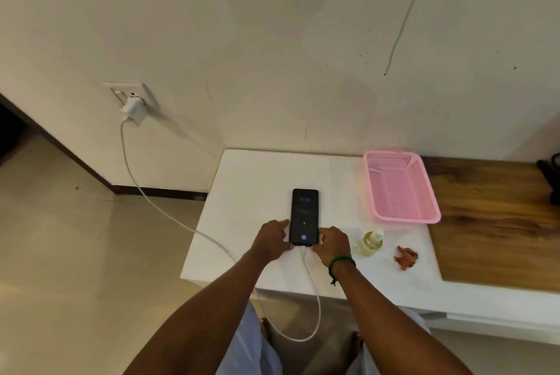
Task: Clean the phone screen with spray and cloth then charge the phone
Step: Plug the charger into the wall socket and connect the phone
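A black phone (304,211) lies flat on the white table (248,192), screen lit and showing 4.50. A white cable (142,189) is plugged into its near end and runs off the table to a white charger (133,112) in the wall socket (138,92). My left hand (272,239) touches the phone's lower left edge. My right hand (333,244) touches its lower right corner beside the plug. A small spray bottle (371,242) with yellowish liquid stands right of my right hand. An orange-brown cloth (406,257) lies crumpled further right.
A pink plastic basket (424,189) sits at the table's back right, partly over a wooden surface (497,223). The wall runs right behind the table. Tiled floor (60,238) lies to the left, where the cable hangs loose past the table's front edge.
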{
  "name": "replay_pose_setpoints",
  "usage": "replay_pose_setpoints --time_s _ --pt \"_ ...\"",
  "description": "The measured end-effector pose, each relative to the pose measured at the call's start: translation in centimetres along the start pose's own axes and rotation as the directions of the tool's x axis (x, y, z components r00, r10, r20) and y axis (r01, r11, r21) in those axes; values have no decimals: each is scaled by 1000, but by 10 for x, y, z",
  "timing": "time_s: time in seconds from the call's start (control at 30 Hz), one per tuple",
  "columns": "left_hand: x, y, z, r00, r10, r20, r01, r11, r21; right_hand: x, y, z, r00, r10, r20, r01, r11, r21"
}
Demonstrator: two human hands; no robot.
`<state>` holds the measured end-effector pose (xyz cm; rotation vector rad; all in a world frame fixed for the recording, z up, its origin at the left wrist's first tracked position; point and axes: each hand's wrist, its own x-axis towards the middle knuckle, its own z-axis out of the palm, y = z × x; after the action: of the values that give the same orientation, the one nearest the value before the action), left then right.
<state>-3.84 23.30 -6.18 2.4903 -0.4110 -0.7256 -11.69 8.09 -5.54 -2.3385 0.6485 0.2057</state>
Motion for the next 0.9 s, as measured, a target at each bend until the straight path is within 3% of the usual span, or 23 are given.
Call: replay_pose_setpoints --time_s 0.1,0.17,0.27,0.33,0.43,0.53,0.9 --pt "-7 -7 -7 999 -24 -24 24 1000 19 -4 -1 -2 1000 11 -16 -11 1000 -8" --pt "-15 -15 -16 991 -55 -118 62 996 59 -10 -5 -3 997 32 -63 -30 999 39" --pt "-31 -31 -36 927 -188 -325 238 964 120 -29 -18 1 987 -29 -158 43 996 83" --pt "-45 -42 -47 877 -304 -373 362 927 96 -44 -30 10 983 -114 -143 128 988 92" --pt "-64 -58 -53 824 -447 -347 460 887 -51 -70 -47 33 979 -202 18 200 975 98" --pt "-77 -66 -52 815 -500 -294 484 865 -130 -91 -57 55 968 -189 167 182 982 57" --pt "-96 -79 -51 813 -557 -167 449 784 -428 -121 -54 86 894 -182 410 245 964 -107"
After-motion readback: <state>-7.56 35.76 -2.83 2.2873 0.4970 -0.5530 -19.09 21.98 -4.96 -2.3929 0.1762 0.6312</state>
